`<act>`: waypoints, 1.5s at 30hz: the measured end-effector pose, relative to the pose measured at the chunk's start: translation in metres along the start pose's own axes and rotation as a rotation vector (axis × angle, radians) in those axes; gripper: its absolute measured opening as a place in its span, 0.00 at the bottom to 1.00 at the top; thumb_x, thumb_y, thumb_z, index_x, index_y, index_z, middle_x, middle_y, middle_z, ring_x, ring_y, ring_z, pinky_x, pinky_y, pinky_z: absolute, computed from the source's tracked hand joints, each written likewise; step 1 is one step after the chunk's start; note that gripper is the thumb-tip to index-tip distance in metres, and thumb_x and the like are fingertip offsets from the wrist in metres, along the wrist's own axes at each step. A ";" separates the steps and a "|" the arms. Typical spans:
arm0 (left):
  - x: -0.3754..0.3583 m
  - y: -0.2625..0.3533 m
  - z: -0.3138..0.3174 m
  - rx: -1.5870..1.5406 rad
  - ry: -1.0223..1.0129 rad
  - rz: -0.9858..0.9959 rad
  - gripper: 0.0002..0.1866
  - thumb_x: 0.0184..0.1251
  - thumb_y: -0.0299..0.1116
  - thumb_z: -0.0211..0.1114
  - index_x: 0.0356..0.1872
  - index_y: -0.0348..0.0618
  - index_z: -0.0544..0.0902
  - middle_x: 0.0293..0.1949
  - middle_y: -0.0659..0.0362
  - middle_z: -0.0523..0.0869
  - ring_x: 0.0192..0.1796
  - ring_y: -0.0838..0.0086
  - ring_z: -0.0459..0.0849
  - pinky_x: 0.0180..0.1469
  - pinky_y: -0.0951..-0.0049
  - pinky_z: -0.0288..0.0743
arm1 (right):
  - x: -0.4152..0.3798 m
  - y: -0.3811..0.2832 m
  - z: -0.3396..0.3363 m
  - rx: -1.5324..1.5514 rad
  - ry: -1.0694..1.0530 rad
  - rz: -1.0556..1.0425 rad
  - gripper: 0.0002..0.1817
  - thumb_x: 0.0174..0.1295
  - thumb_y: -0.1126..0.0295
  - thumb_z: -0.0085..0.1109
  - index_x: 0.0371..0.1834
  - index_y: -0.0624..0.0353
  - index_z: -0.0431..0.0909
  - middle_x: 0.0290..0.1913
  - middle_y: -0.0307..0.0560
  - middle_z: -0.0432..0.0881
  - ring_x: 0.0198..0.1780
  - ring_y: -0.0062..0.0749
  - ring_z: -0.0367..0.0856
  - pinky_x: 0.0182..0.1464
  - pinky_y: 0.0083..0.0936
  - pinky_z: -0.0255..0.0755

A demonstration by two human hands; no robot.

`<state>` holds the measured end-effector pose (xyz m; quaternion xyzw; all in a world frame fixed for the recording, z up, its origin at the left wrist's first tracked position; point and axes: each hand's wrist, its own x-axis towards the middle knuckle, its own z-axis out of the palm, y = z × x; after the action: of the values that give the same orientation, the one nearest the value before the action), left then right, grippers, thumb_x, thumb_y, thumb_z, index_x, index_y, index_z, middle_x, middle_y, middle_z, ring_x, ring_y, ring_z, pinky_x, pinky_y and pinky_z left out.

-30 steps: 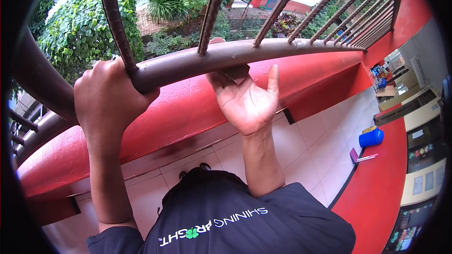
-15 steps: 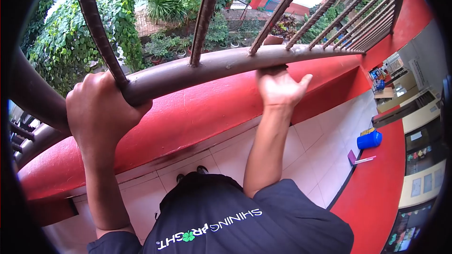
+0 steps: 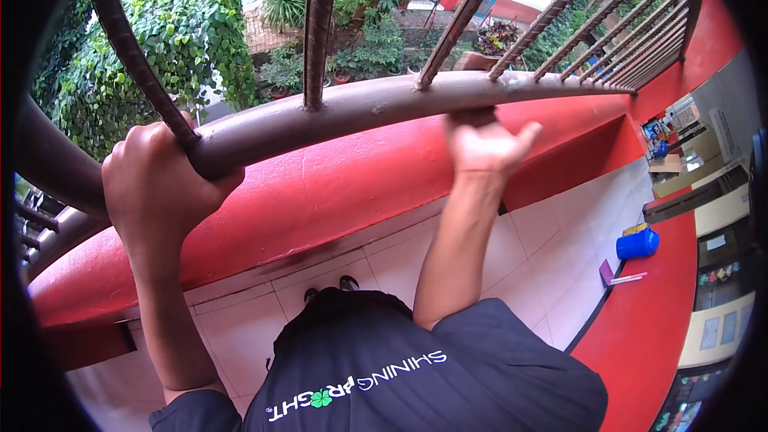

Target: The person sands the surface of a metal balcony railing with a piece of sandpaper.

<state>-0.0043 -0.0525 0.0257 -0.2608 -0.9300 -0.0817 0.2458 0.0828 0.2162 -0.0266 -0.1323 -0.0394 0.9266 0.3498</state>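
Note:
A brown metal railing [image 3: 344,108] runs across the view, its thick tube set with ridged upright bars. At its left end my left hand [image 3: 156,184] is closed round the tube, beside the base of a bar. My right hand [image 3: 486,144] is under the tube further right, palm towards me and thumb sticking out, slightly blurred. Between that hand and the tube is a brown sheet-like piece [image 3: 475,62], folded round the rail and showing above and below it. Its exact kind cannot be made out, and my right fingertips are hidden behind the rail.
Below the railing stands a red ledge [image 3: 344,184], with a tiled floor [image 3: 552,248] behind it. A blue bin [image 3: 638,243] and a purple dustpan [image 3: 606,273] are by the red wall at right. Leafy plants [image 3: 184,24] grow beyond the bars.
My right hand has shifted slightly to the right along the rail with the brown piece. My left hand keeps its grip at the same spot, while the view has shifted a little.

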 end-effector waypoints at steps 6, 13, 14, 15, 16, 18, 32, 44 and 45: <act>0.001 0.002 -0.001 0.019 0.003 -0.004 0.22 0.39 0.49 0.83 0.31 0.44 0.89 0.27 0.49 0.89 0.35 0.50 0.90 0.42 0.50 0.84 | -0.026 0.021 -0.005 0.091 -0.251 0.293 0.56 0.67 0.19 0.48 0.75 0.63 0.70 0.70 0.55 0.79 0.69 0.45 0.78 0.77 0.43 0.68; -0.010 -0.006 0.014 -0.017 0.093 -0.016 0.25 0.40 0.44 0.85 0.40 0.44 0.86 0.30 0.52 0.87 0.38 0.50 0.89 0.46 0.50 0.82 | -0.046 0.045 0.005 -0.002 -0.201 0.198 0.55 0.66 0.19 0.50 0.71 0.66 0.71 0.67 0.54 0.80 0.65 0.44 0.78 0.73 0.38 0.66; -0.014 -0.013 0.020 -0.041 0.174 0.054 0.27 0.42 0.41 0.85 0.44 0.43 0.85 0.35 0.51 0.88 0.42 0.50 0.89 0.49 0.51 0.82 | -0.042 0.041 0.002 -0.009 -0.217 0.188 0.55 0.67 0.19 0.49 0.71 0.66 0.72 0.67 0.55 0.81 0.65 0.44 0.78 0.74 0.39 0.66; -0.018 -0.020 0.023 -0.067 0.263 0.123 0.28 0.44 0.39 0.86 0.48 0.43 0.85 0.40 0.50 0.89 0.47 0.50 0.89 0.51 0.52 0.83 | -0.033 0.034 0.001 -0.017 -0.243 0.178 0.55 0.67 0.19 0.49 0.71 0.67 0.73 0.67 0.56 0.81 0.65 0.44 0.79 0.75 0.41 0.67; -0.023 -0.027 0.022 -0.075 0.414 0.268 0.32 0.47 0.36 0.87 0.54 0.42 0.83 0.56 0.49 0.86 0.59 0.51 0.86 0.59 0.54 0.82 | -0.008 0.009 -0.008 0.028 -0.249 0.013 0.56 0.68 0.20 0.47 0.73 0.69 0.71 0.68 0.59 0.80 0.66 0.46 0.79 0.77 0.44 0.66; -0.050 -0.041 0.006 -0.112 0.479 0.281 0.35 0.50 0.37 0.88 0.60 0.41 0.81 0.67 0.47 0.80 0.70 0.50 0.79 0.68 0.54 0.78 | -0.004 0.011 -0.001 0.018 -0.277 0.051 0.56 0.68 0.20 0.48 0.73 0.69 0.70 0.69 0.59 0.79 0.67 0.47 0.78 0.78 0.45 0.65; -0.029 -0.137 -0.035 -0.163 0.061 0.257 0.29 0.65 0.64 0.74 0.31 0.42 0.92 0.25 0.50 0.88 0.33 0.50 0.90 0.40 0.52 0.81 | -0.074 0.108 0.008 0.044 -0.392 0.209 0.52 0.74 0.27 0.45 0.76 0.72 0.64 0.67 0.65 0.78 0.69 0.51 0.76 0.77 0.50 0.65; -0.057 -0.130 -0.064 0.029 0.299 0.520 0.18 0.63 0.44 0.80 0.44 0.43 0.86 0.36 0.56 0.82 0.36 0.62 0.87 0.40 0.64 0.84 | -0.096 0.158 0.014 0.044 -0.302 -0.051 0.49 0.77 0.33 0.45 0.80 0.71 0.59 0.76 0.69 0.70 0.77 0.60 0.69 0.82 0.53 0.58; -0.050 -0.127 -0.061 0.079 0.255 0.486 0.18 0.63 0.45 0.80 0.45 0.45 0.86 0.39 0.55 0.82 0.36 0.62 0.87 0.40 0.65 0.84 | -0.105 0.177 0.020 0.035 -0.175 -0.067 0.46 0.75 0.34 0.49 0.77 0.67 0.65 0.72 0.62 0.76 0.71 0.54 0.75 0.79 0.49 0.63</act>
<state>-0.0088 -0.1999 0.0505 -0.4543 -0.8041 -0.0163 0.3831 0.0403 0.0143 -0.0133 -0.0434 -0.0581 0.9229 0.3782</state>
